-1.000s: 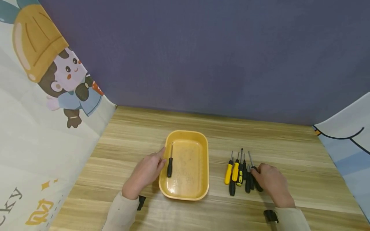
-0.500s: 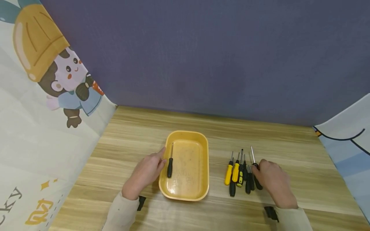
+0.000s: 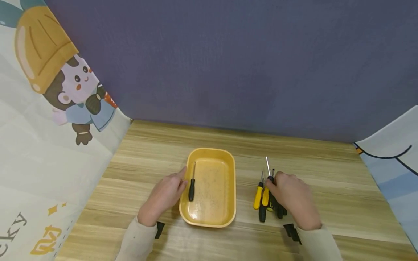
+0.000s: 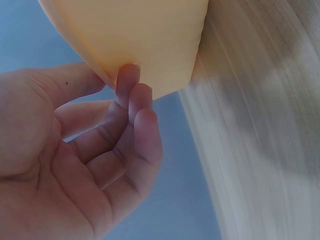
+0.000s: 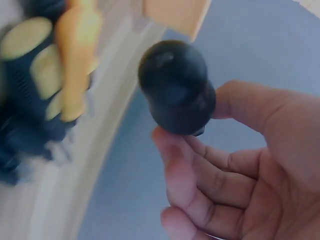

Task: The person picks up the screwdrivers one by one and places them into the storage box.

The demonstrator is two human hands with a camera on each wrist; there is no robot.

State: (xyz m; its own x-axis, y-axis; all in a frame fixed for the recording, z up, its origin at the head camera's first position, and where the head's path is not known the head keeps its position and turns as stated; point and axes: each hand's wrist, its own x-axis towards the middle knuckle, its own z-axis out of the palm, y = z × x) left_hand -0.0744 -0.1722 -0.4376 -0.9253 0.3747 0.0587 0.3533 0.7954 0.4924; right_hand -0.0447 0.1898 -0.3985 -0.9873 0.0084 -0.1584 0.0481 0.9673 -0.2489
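Note:
My left hand (image 3: 164, 194) holds the left side of a yellow plastic tray (image 3: 213, 195), thumb at the rim and fingertips against the outer wall (image 4: 145, 40) in the left wrist view. Inside the tray, along its left side, lies a black-handled screwdriver (image 3: 192, 190). My right hand (image 3: 290, 195) pinches another screwdriver (image 3: 268, 167) by its black handle (image 5: 175, 87), with the metal shaft pointing away from me. It is raised over several screwdrivers on the table, among them two with yellow handles (image 3: 258, 197) and a black one (image 3: 262, 214). The hand partly covers this group.
The wood-grain table (image 3: 163, 145) ends at a dark blue-grey cloth backdrop (image 3: 209, 72). Printed cloth with a cartoon figure (image 3: 78, 83) hangs at the left, and another printed cloth (image 3: 398, 159) at the right.
My right hand has lifted the black-handled screwdriver from the right end of the group and carried it left over the others. The left hand and the tray stay put.

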